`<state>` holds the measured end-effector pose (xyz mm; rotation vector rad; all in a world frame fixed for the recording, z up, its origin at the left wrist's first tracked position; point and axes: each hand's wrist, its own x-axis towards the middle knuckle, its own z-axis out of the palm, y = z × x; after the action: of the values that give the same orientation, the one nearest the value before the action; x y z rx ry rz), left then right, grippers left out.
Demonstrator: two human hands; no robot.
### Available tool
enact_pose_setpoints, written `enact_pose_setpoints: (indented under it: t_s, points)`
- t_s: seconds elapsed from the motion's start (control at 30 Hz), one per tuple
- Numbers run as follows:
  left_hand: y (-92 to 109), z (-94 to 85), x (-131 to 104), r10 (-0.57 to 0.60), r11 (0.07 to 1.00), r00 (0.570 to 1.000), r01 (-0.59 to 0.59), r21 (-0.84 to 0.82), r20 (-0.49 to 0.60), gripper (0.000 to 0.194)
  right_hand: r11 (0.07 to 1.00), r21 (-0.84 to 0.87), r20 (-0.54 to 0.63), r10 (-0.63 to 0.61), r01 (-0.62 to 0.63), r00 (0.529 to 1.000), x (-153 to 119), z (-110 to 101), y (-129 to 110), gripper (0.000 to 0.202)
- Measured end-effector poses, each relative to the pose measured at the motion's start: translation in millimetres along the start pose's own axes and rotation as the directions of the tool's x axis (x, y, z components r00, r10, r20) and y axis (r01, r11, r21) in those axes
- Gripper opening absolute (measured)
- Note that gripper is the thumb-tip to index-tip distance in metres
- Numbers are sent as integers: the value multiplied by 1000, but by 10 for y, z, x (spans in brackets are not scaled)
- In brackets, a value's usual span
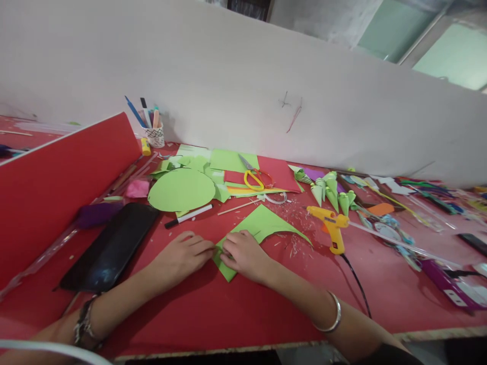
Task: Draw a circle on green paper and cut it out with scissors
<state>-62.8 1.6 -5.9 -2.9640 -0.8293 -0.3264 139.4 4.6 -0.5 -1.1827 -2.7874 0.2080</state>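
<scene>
A light green paper offcut [262,218] with a curved cut edge lies on the red tabletop in front of me. My left hand [185,257] pinches its left edge, fingertips pressed together. Close beside it, my right hand [245,254] rests on the paper with curled fingers gripping it near the same edge. The fingertips are partly hidden. Above my hands lies a green paper oval [181,189], with a black-capped white marker [189,216] below it. Scissors [253,172] with yellow and orange handles lie on stacked coloured paper.
A yellow glue gun [330,227] with a black cord stands right of the paper. Several green paper cones [332,190] lie behind it. On the left are a black phone [110,246], a red board [64,187] and a pen cup [154,136]. A white wall [213,86] closes the back.
</scene>
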Motion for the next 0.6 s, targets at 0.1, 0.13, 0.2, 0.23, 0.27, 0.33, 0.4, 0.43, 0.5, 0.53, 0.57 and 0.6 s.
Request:
enact_pose_setpoints:
  t_s: [0.1,0.13,0.2,0.23,0.27,0.33,0.4,0.43,0.5,0.53,0.57,0.6]
  points:
    - [1,5,-58,91,989,996,-93,113,23,26,1000,-6,0,-3,3,1000,2,4,-9,18]
    - [4,5,-71,98,986,995,-102,132,35,28,1000,-14,2,-3,3,1000,5,3,-14,17]
    - [12,3,-84,91,984,994,-100,146,62,29,999,-32,3,-4,4,1000,8,2,-23,16]
    - [17,0,-85,84,985,993,-94,142,78,30,999,-44,0,-8,8,1000,5,2,-27,15]
    - [21,-6,-83,75,987,992,-87,133,97,30,998,-59,-10,-17,16,1000,-2,2,-28,15]
    - [31,-22,-73,58,991,990,-73,111,132,32,992,-107,-58,-70,64,996,-37,-1,-24,13]
    - [43,-37,-68,34,995,987,-49,90,157,35,973,-162,-111,-186,167,976,-102,-13,-10,13]
    - [50,-42,-70,26,996,985,-40,79,168,37,958,-178,-127,-248,224,960,-144,-23,0,15]
    - [68,-49,-81,15,998,984,-27,64,180,39,931,-169,-124,-346,324,930,-234,-53,26,20]
    - [77,-52,-87,10,998,982,-22,61,187,40,922,-149,-108,-374,357,921,-278,-72,39,21]
    - [87,-55,-93,8,998,981,-20,60,196,41,917,-127,-84,-389,377,917,-318,-92,53,22]
    - [95,-58,-96,7,998,978,-20,61,207,42,915,-103,-57,-398,391,916,-354,-113,65,23]
